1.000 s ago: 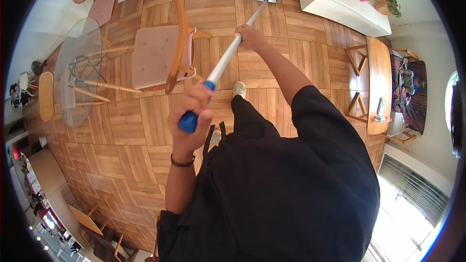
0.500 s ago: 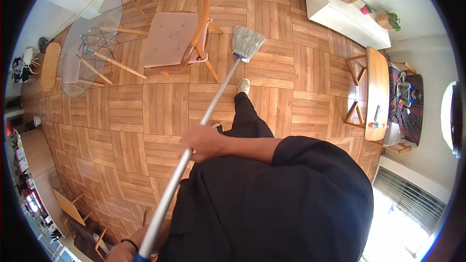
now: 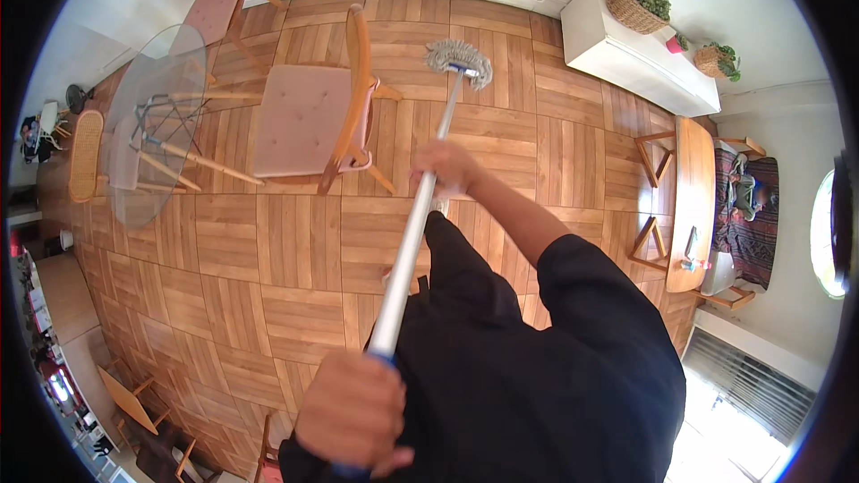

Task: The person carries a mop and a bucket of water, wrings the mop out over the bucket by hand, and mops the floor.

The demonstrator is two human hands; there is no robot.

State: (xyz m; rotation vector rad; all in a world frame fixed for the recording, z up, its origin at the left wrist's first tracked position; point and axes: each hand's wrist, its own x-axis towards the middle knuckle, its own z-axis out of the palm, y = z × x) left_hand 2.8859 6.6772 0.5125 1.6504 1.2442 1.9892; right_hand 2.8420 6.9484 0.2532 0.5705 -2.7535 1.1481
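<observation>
A mop with a long silvery pole [image 3: 408, 264] runs from low centre up to its grey string head [image 3: 460, 58], which lies fanned out on the wooden floor. My left hand [image 3: 352, 407] is wrapped round the blue grip at the pole's near end. Farther up the pole, my right hand [image 3: 445, 167] is closed round the shaft, its arm stretched forward. Just left of the mop head stands a pink-cushioned wooden chair [image 3: 304, 121]. Part of my light shoe shows beneath my right hand.
A round glass table [image 3: 157, 125] with wooden legs stands at the left, a second pink chair [image 3: 215, 11] behind it. At the far right is a white cabinet [image 3: 626, 49] with basket plants, and nearer, a wooden table [image 3: 691, 206] beside a bench with a patterned cloth.
Both hands have moved forward and rightward along with the pole. The mop head's strings, earlier trailing to the right, now fan out away from me. My left hand has risen further into view.
</observation>
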